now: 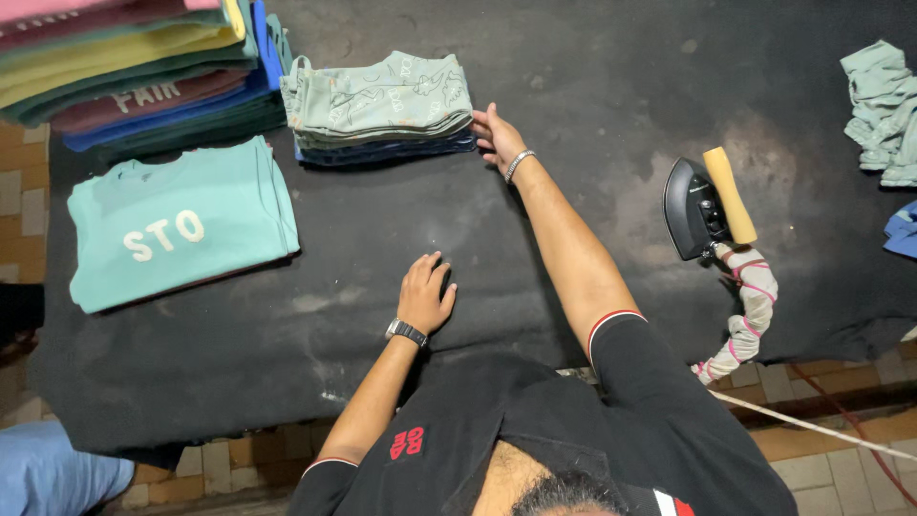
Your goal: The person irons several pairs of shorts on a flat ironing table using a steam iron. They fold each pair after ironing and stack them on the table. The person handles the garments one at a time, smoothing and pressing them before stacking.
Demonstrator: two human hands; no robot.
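My right hand (495,137), with a bracelet at the wrist, reaches out and touches the right edge of a small stack of folded pale green printed garments (380,96) with dark blue ones beneath. My left hand (426,291), wearing a wristwatch, rests flat on the black padded ironing surface (382,248) with fingers apart and holds nothing. A folded teal shirt with white letters (177,225) lies to the left.
A tall pile of folded shirts in many colours (134,67) sits at the back left. A black iron with a yellow handle (709,203) and its cloth-wrapped cord (750,311) rest at right. Crumpled green garments (884,110) lie far right. Tiled floor shows below.
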